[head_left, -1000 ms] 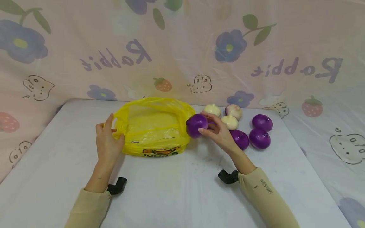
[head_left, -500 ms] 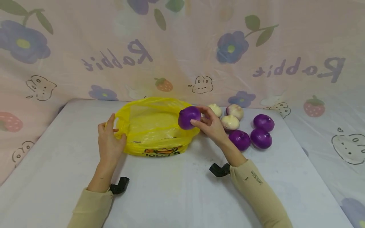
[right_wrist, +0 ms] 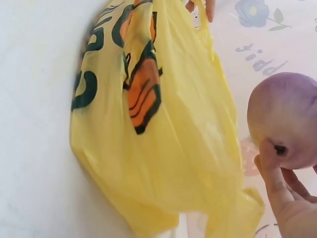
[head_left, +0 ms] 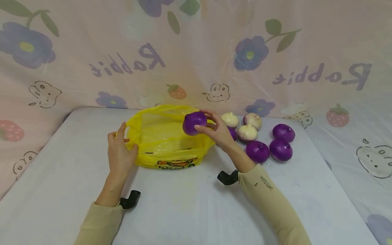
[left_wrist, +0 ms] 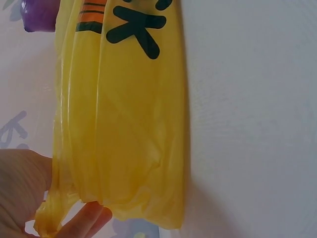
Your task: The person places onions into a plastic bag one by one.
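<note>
A yellow plastic bag (head_left: pixel 171 154) with dark lettering and an orange print lies with its mouth spread. My left hand (head_left: pixel 119 154) grips the handle at its left side; the left wrist view shows fingers (left_wrist: pixel 84 220) passing through the handle. In my right hand (head_left: pixel 218 132) a purple onion (head_left: pixel 194 123) is pinched between thumb and fingers, above the right part of the bag's mouth. The right wrist view shows this onion (right_wrist: pixel 287 119) apart from the bag's rim, its dark root spot beside the thumb.
Right of the bag sit white onions (head_left: pixel 247 133), one with a purplish tinge (head_left: pixel 252 120). More purple onions (head_left: pixel 257 151) lie around them, one partly behind my right hand. All are on a white table (head_left: pixel 171 207), with a printed curtain (head_left: pixel 190 68) behind.
My right hand has carried the purple onion leftward and slightly up, from the bag's right edge to over its mouth. The left hand keeps its hold on the handle.
</note>
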`<action>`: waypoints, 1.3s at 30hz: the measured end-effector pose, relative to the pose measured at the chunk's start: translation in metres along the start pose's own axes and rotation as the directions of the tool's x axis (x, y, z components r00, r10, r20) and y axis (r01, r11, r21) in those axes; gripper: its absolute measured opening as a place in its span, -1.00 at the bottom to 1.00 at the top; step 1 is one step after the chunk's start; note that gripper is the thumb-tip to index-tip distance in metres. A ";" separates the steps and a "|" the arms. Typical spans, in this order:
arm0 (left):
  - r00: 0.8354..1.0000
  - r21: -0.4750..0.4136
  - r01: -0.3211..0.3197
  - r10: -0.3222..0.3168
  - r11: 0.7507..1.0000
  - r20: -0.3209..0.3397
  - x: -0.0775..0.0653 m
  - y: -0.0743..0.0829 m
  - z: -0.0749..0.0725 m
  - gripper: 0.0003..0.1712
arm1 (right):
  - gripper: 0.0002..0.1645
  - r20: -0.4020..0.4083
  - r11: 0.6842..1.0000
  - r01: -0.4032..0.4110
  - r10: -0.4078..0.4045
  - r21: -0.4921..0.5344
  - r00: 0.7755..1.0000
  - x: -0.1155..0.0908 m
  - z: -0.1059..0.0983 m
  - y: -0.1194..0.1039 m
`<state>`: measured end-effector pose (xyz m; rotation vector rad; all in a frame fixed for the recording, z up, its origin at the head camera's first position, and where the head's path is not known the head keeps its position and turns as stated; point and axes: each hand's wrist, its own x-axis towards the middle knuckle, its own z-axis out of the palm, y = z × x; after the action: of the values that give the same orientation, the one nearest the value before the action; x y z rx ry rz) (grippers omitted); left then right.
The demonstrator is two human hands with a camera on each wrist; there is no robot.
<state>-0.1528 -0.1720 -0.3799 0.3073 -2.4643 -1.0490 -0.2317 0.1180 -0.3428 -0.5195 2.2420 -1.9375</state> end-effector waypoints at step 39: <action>0.999 0.004 -0.046 0.046 0.999 -0.002 -0.002 0.001 -0.002 -0.14 | -0.17 0.023 0.949 -0.143 0.156 -0.279 0.988 0.050 0.048 0.005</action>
<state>-0.1501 -0.1716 -0.3787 0.2512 -2.4599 -1.0239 -0.2637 0.0567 -0.3496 -0.4043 2.4595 -1.5353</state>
